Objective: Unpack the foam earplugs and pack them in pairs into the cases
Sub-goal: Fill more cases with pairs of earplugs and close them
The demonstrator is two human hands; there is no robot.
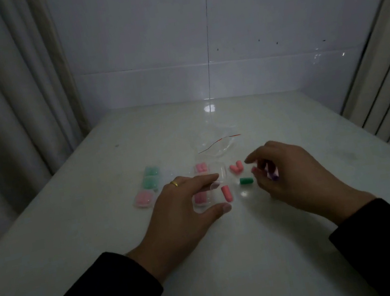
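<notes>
Fingers [209, 179] of my left hand [182, 201] pinch the open case [219, 190] steady; right hand [294, 175] looks curled round earplugs, can't tell. Drop the mate beside that pink earplug [226, 193], gently.

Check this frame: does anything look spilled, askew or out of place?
Nothing stands out. A green earplug and two pink earplugs lie loose on the table beside the open case, as expected mid-packing. The empty bag lies behind them.
</notes>
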